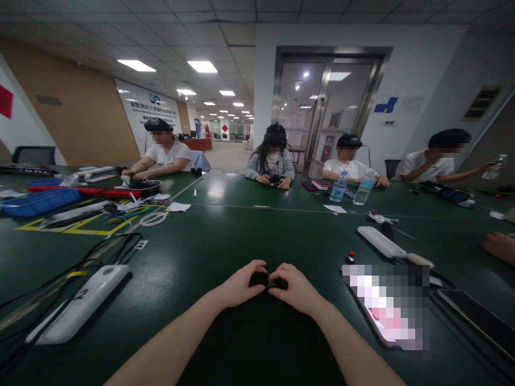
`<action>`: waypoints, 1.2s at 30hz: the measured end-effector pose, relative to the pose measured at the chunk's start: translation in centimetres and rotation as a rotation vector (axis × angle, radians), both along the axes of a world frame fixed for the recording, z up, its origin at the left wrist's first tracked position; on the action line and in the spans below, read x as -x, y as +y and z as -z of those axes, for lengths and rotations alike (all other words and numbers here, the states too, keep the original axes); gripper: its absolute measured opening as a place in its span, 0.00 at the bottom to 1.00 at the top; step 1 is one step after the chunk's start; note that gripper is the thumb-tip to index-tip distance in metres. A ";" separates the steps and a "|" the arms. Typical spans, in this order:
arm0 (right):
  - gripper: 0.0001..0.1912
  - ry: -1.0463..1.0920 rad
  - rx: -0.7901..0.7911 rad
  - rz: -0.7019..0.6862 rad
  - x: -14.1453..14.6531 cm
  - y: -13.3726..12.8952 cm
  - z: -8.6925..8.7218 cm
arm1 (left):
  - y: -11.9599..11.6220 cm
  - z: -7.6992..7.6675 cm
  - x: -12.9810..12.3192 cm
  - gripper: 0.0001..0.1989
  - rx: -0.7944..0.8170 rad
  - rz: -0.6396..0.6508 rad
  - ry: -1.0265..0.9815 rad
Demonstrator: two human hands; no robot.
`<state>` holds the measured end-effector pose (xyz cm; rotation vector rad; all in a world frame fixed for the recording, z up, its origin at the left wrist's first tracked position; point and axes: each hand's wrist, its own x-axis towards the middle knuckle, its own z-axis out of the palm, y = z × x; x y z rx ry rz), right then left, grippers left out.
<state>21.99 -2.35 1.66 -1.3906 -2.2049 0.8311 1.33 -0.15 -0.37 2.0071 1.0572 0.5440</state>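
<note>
Near the middle of the green table (225, 241), my left hand (243, 283) and my right hand (298, 287) face each other close together. A small black object (258, 279) sits between the thumb and fingers of my left hand. My right hand grips another dark part (280, 283) of what looks like the same object, and a small greyish piece shows in the gap between the hands. The fingers cover much of it, so its kind cannot be made out. Both hands are closed.
A white power strip (86, 303) with black cables lies left. On the right are a lit phone (382, 311), a dark phone (478, 319) and a white power strip (380, 241). Water bottles (364, 188), blue trays (42, 202) and several seated people are farther off.
</note>
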 end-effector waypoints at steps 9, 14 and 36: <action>0.22 0.649 -0.053 0.687 -2.6 2.7 1.6 | 0.2 0.4 0.2 0.28 -0.005 0.003 -0.002; 0.24 0.750 -0.049 0.809 -4.3 3.6 2.4 | 0.0 -0.1 0.3 0.28 0.014 0.003 0.021; 0.24 0.624 0.010 0.786 -4.5 3.6 2.8 | -0.1 -0.2 0.2 0.27 0.030 -0.024 0.022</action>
